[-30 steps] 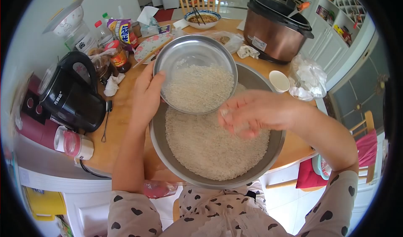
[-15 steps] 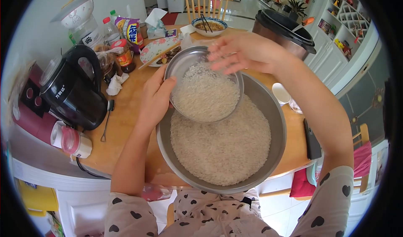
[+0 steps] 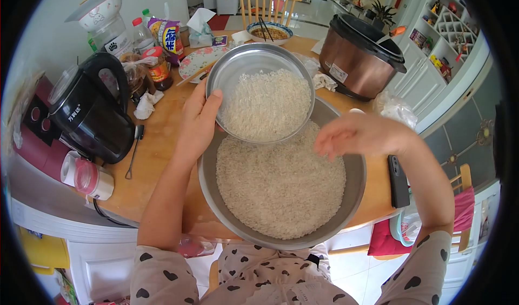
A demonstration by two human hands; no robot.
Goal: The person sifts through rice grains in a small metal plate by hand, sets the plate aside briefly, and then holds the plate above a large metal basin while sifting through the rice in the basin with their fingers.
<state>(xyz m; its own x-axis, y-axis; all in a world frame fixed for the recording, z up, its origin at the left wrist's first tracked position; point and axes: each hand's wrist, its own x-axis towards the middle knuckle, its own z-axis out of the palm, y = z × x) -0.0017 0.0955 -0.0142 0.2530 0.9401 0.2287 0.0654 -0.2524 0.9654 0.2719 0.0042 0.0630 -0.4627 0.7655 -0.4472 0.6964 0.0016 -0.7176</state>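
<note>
My left hand (image 3: 201, 113) grips the left rim of a round steel bowl (image 3: 230, 78), thumb over the edge. The bowl is tilted towards me, and white rice (image 3: 270, 105) lies in its lower part. Beneath it stands a large steel basin (image 3: 354, 197) with a wide layer of rice (image 3: 281, 191) inside. Over the basin's right side hovers my right hand (image 3: 362, 135), fingers loosely bent and pointing left, with nothing visible in them.
A black kettle (image 3: 94, 110) and a lidded jar (image 3: 94, 182) stand at the left. Towards the back are a floral plate (image 3: 200, 59) and a blue-rimmed bowl (image 3: 270, 33) with chopsticks. At the right are a brown electric cooker (image 3: 359, 56) and a phone (image 3: 398, 181).
My right hand has moved from above the small bowl down and right, over the basin's right side. The small bowl has risen slightly, and its rice lies further to the right.
</note>
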